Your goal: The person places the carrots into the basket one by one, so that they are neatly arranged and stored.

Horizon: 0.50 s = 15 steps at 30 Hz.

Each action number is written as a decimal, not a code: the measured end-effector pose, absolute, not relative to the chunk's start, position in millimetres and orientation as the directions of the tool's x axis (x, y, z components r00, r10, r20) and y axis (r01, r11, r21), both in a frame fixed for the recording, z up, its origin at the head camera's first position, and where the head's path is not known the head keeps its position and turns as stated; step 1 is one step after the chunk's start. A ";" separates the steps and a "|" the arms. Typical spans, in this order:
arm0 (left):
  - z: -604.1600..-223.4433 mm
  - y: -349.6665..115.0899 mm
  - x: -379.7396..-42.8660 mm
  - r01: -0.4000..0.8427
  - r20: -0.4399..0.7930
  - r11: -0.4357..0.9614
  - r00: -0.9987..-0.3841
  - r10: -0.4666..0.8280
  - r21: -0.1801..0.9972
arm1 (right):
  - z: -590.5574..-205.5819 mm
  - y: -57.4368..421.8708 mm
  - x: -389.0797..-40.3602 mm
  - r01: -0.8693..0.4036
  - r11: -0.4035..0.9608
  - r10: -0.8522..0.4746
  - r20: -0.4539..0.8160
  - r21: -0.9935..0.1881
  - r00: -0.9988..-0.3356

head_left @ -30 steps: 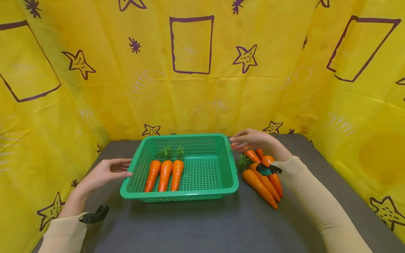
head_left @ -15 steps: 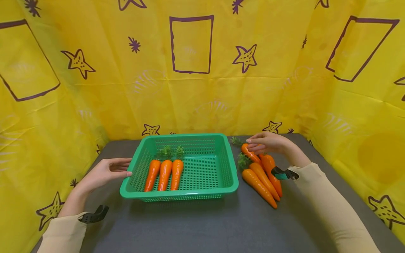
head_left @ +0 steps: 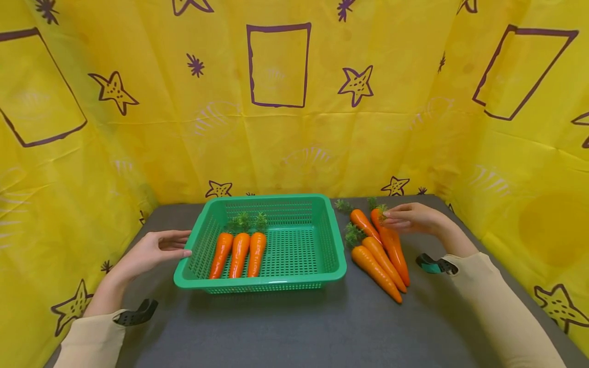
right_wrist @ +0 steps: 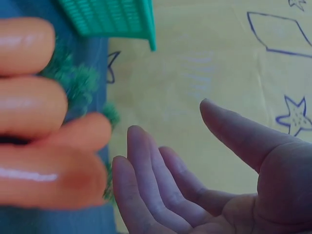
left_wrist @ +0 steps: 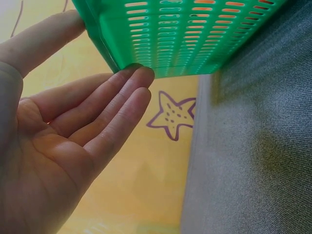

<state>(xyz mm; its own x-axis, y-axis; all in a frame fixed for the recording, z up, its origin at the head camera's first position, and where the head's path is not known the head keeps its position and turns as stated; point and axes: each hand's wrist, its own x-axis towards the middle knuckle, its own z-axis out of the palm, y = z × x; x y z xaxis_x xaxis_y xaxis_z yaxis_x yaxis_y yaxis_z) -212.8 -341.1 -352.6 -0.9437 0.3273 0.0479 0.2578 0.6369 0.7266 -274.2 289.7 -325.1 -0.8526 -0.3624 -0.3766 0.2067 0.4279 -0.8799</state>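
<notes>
We see a green perforated plastic basket (head_left: 259,282) on the dark grey table (head_left: 276,332), three carrots (head_left: 240,255) side by side in its left part, tips toward the person. Left hand (head_left: 154,250) at the basket's left rim: fingers nearly straight, thumb apart, fingertips touching the outside. Right hand (head_left: 416,219) above the far end of a carrot heap (head_left: 384,258), fingers loosely extended, thumb spread away, nothing gripped; it partly hides the carrots beneath. We note these overlap, with green tops (head_left: 353,235) near the basket, whose right wall stands between heap and inner carrots. Close behind and at both sides, we record a yellow curtain (head_left: 276,148) printed with starfish; on each wrist, a black band (head_left: 136,313).
</notes>
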 end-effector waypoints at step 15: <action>-353.0 -340.6 -212.8 0.255 0.049 0.651 -0.947 0.316 0.715 | -360.2 329.4 -258.3 0.231 0.421 -0.317 -0.381 -0.877 -0.868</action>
<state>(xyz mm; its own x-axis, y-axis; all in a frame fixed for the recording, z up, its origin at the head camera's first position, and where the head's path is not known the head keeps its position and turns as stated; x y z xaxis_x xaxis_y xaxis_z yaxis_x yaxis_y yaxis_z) -212.8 -340.6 -353.0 -0.9474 0.3162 0.0492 0.2545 0.6514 0.7147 -258.3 329.4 -360.2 -0.8683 -0.3173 -0.3814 0.2312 0.4213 -0.8769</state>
